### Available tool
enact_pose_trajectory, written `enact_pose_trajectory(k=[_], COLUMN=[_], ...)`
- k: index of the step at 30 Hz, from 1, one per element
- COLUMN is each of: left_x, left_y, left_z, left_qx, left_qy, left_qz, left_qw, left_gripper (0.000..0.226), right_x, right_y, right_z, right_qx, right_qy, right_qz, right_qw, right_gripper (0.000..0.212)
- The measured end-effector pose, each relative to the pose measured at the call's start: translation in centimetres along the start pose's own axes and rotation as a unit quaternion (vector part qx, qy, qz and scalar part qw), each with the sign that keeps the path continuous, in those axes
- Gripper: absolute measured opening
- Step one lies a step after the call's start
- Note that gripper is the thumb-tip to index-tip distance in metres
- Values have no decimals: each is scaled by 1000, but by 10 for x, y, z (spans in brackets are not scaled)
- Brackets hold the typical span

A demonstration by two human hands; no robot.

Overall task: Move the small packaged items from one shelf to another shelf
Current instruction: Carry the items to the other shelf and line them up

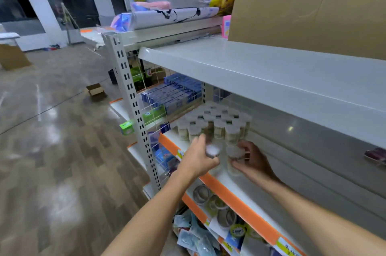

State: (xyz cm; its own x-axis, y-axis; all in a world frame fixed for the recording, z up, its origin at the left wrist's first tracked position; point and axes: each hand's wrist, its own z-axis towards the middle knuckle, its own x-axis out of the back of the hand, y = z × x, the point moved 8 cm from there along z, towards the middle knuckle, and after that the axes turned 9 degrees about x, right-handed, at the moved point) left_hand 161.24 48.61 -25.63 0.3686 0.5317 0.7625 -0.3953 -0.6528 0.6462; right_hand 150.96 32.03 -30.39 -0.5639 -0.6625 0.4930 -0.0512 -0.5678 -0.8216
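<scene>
Several small clear plastic jars with pale lids (217, 124) stand in a tight cluster on the middle shelf (236, 189), which has an orange front strip. My left hand (198, 159) grips one jar (213, 150), tilted and blurred, just in front of the cluster. My right hand (253, 161) is closed around another jar (235, 158) that stands on the shelf beside it. Both hands are close together at the shelf's front.
A wide white upper shelf (271, 71) overhangs the jars, with a big cardboard box (313, 5) on top. Tape rolls (225, 216) lie on the shelf below. A wire divider (167, 101) and blue boxes (173, 94) sit to the left. Open floor lies left.
</scene>
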Motion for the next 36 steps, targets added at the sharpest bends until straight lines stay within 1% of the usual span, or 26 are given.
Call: enact_pose_trajectory(k=[3,7,11,15,17,19,22,25,28,31,33,36], left_x=[-2,3,4,1,1,1,3,0,-1,-2,-1,-3], left_y=[5,8,1,-7,-9,-7,-2,-4,-7,-7,-8,-9], left_z=[21,49,75,93,100,106,112,117,120,125,127,131], left_qx=[-41,-124,-190,-252,-275,-296,-309,-304,-309,-306,-310,-316], left_qy=[-10,4,39,81,90,95,101,87,82,80,86,88], left_qz=[62,118,199,193,182,184,198,213,206,194,182,179], left_qw=[997,985,961,945,940,932,925,924,925,929,929,928], left_gripper=[51,61,51,45,40,41,44,44,42,37,33,33], right_x=[-5,-11,-17,-27,-32,-36,-40,-45,-51,-55,-59,-64], right_y=[3,2,-1,-3,-4,-3,2,8,13,15,20,27], right_z=[7,21,31,36,38,40,42,41,39,38,37,36], right_qx=[3,3,-2,-17,-18,-22,-35,-51,-68,-72,-88,-115], right_qy=[28,65,111,162,178,188,207,229,248,268,277,279], right_qz=[-24,-55,-63,-70,-84,-89,-71,-46,-19,-16,-12,-18], right_qw=[999,996,992,984,980,978,975,971,966,961,957,953], right_gripper=[56,53,51,51,52,54,57,56,56,57,55,48])
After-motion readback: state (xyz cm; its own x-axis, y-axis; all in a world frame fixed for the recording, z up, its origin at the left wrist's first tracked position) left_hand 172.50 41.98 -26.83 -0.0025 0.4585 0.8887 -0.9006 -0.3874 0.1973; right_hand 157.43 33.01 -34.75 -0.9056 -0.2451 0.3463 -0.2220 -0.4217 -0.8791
